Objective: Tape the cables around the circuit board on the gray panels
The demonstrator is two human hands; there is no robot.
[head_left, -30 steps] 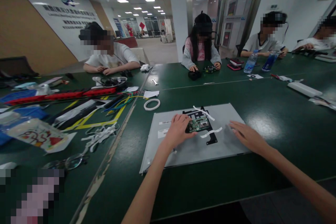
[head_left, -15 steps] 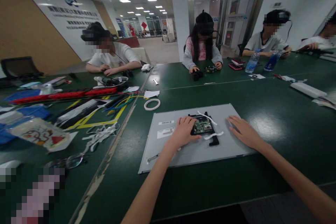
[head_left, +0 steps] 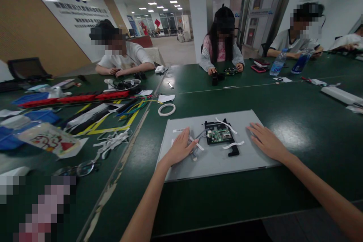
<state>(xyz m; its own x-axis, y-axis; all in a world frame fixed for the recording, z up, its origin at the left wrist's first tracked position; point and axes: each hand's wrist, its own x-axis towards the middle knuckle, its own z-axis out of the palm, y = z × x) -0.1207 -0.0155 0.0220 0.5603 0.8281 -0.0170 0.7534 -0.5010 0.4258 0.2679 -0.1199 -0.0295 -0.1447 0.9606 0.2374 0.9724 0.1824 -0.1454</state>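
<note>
A flat grey panel lies on the green table in front of me. On its middle sits a green circuit board in a black plastic frame, with white tape strips across the frame's right side. Grey cables run from the board's left edge under another strip. My left hand rests flat on the panel's left part, fingers stretched, thumb close to the cables. Over the panel's right edge lies my right hand, open with fingers spread. Neither hand holds anything.
A tape roll and a small wrench lie beyond the panel. Cables, blue trays and glasses crowd the left. Water bottles stand at the far right. Several people sit across the table.
My left hand has moved left off the circuit board, uncovering it and the grey cables. My right hand stays at the panel's right edge. The view has shifted slightly.
</note>
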